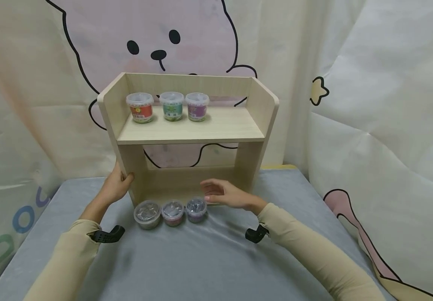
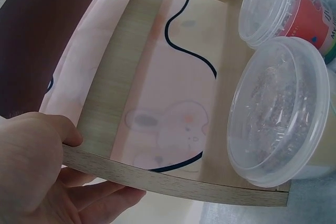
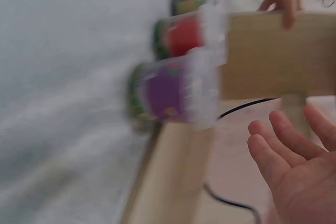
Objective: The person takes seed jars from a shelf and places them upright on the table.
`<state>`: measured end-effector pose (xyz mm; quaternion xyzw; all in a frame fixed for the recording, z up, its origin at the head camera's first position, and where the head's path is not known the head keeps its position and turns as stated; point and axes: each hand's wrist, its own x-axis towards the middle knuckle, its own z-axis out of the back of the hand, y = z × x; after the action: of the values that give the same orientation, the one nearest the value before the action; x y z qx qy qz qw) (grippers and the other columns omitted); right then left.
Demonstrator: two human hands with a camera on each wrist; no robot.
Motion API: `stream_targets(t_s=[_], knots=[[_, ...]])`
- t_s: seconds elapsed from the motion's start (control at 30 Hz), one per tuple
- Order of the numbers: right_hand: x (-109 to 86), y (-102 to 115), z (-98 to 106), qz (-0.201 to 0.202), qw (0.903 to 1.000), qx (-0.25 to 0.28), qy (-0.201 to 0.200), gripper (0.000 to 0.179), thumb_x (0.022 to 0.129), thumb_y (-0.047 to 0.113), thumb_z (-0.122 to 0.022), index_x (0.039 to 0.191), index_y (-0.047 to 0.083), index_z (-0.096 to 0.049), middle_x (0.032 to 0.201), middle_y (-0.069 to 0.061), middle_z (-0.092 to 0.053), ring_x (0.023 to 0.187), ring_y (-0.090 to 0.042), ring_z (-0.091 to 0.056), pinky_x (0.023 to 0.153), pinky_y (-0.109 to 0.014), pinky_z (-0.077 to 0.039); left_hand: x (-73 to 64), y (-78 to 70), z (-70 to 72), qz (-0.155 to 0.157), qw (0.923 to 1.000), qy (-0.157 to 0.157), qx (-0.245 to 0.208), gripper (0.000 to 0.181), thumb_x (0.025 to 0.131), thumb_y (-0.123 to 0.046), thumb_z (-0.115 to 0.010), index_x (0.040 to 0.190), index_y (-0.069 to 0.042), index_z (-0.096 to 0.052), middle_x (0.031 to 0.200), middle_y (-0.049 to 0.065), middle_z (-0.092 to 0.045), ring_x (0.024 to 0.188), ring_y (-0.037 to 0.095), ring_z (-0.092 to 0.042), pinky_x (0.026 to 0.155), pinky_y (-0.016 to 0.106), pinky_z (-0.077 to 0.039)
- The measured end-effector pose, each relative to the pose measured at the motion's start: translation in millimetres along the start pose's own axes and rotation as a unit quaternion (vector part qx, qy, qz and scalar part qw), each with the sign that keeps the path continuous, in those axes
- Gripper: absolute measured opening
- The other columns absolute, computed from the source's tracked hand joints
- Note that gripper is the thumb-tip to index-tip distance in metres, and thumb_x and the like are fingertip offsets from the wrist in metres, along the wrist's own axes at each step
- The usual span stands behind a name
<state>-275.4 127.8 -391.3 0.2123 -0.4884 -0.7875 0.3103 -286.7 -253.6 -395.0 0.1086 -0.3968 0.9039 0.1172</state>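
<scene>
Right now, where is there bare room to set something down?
On the upper board, between the purple tub and right wall; on the cloth, between the sleeves. Crowded: the shelf's lower edge, with three tubs and the right hand near.

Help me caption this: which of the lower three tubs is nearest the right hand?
The purple-labelled lower tub, at the row's right end; the red-labelled middle tub and leftmost tub sit farther away.
</scene>
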Motion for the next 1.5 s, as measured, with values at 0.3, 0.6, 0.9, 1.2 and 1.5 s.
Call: stream_targets(t_s=[0.3,0.6,0.9,1.2,1.5], knots=[[-12.4,57,13,0.052,0.9983,-0.026,0.008,0.054,0.101,0.014,-0.06,0.15,0.003,-0.041,0.151,-0.018,-0.05,0.14,-0.034,-0.05,0.113,-0.042,-0.046,-1.3,-0.1,1.7,0.007,1.0,0.004,0.0,0.064,0.103,-0.011,-0.043,0.158,-0.003,-0.011,0.143,0.041,-0.044,0.129,0.061,-0.046,0.1,0.071,-0.041],[-11.6,120,42,0.131,0.9904,-0.011,-0.043,0.052,0.099,0.004,-0.057,0.148,-0.001,-0.043,0.145,-0.023,-0.054,0.137,-0.038,-0.053,0.109,-0.041,-0.05,0.0,-2.0,2.4,0.002,1.0,0.007,-0.003,0.064,0.103,-0.009,-0.044,0.157,-0.003,-0.012,0.144,0.04,-0.042,0.131,0.06,-0.045,0.102,0.071,-0.041],[11.0,147,73,0.12,0.9835,-0.017,-0.135,0.052,0.101,0.012,-0.054,0.15,0.001,-0.041,0.15,-0.025,-0.049,0.139,-0.032,-0.051,0.113,-0.047,-0.046,-0.4,-2.7,2.0,0.004,0.9999,0.009,-0.002,0.063,0.103,-0.009,-0.043,0.157,-0.003,-0.011,0.144,0.041,-0.042,0.131,0.061,-0.045,0.101,0.071,-0.041],[34.4,150,91,0.08,0.9808,-0.022,-0.176,0.054,0.101,0.019,-0.055,0.151,0.002,-0.04,0.154,-0.021,-0.046,0.14,-0.031,-0.05,0.116,-0.046,-0.043,-2.1,-1.8,1.3,0.009,0.9999,0.007,0.003,0.064,0.103,-0.011,-0.043,0.158,-0.004,-0.01,0.143,0.042,-0.043,0.129,0.061,-0.046,0.1,0.071,-0.042],[52.3,150,101,0.075,0.9696,-0.033,-0.23,0.052,0.102,0.019,-0.056,0.15,0.003,-0.042,0.156,-0.022,-0.043,0.143,-0.039,-0.046,0.116,-0.049,-0.042,-2.3,-2.4,1.6,0.018,0.9998,0.01,0.004,0.067,0.104,-0.013,-0.043,0.159,-0.005,-0.007,0.144,0.042,-0.042,0.13,0.061,-0.046,0.101,0.071,-0.042]])
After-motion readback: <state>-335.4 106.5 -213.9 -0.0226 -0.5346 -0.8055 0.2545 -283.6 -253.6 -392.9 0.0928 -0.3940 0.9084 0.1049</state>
